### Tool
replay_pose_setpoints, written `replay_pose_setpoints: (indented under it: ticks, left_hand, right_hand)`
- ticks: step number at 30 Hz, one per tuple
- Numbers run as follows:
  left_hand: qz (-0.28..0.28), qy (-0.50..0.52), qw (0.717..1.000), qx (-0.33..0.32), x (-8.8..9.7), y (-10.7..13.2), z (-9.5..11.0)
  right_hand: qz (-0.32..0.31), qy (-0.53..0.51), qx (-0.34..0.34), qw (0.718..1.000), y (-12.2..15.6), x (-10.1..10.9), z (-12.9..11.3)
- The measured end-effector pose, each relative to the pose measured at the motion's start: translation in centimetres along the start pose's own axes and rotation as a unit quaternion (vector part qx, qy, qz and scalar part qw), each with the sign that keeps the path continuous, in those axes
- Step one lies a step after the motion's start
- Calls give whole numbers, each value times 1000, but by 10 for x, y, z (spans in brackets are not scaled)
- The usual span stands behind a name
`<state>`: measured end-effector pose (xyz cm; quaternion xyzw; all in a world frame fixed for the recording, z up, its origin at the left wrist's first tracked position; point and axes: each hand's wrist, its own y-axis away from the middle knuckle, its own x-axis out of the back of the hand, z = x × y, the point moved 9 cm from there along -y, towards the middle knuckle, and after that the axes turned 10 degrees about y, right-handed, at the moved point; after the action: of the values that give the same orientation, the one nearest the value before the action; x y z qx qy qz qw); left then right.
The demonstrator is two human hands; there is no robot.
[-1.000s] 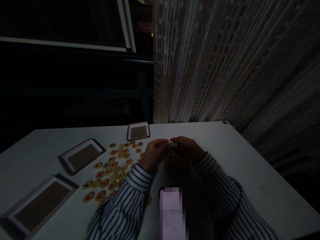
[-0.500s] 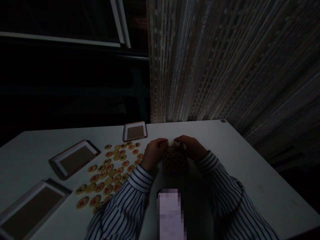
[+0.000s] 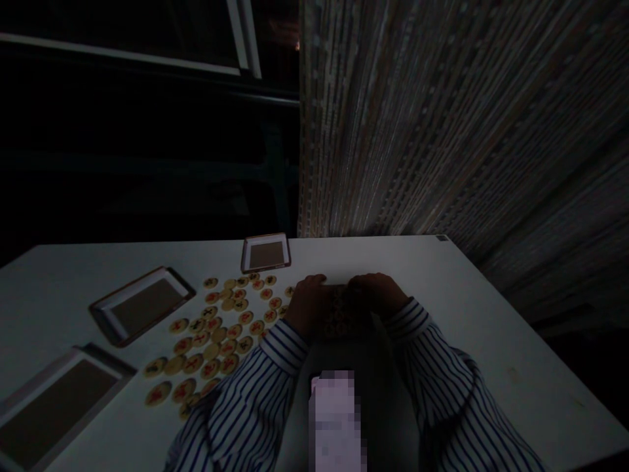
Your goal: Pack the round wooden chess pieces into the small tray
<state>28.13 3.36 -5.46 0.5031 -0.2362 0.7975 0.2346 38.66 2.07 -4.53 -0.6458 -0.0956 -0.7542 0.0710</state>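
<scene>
In deep shadow in front of me, a small dark box [image 3: 343,331] holds several round xiangqi pieces in rows. My left hand [image 3: 308,305] is closed around its left side, with fingertips near the far corner. Along the right side lies my right hand [image 3: 382,293], its fingers curled over the far right corner. Shadow hides most of the fingers of both hands. Many loose round xiangqi pieces [image 3: 211,351], with red or dark characters, are scattered left of my left forearm; a few show plain backs.
Three shallow rectangular trays or lids stand on the white table [image 3: 472,354]: a small one [image 3: 266,254] at the back, a larger one [image 3: 142,307] at left, and another [image 3: 59,410] at front left. A phone with a blurred screen [image 3: 338,423] lies nearest me. A string curtain [image 3: 354,131] hangs behind.
A light-coloured piece was between my fingertips above the box; it no longer shows there. My hands have moved down onto the box's sides. The view has shifted slightly.
</scene>
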Motion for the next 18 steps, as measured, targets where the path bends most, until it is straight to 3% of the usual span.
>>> replay_pose_setpoints:
  ticks: [6,18]
  left_hand:
    - [0,-18,1000,-9,-7,0,2]
    - [3,-53,998,-29,-9,2,5]
  right_hand:
    - [-44,44,-11,998,-1,-4,-4]
    - [-46,85,7,995,-4,-10,-10]
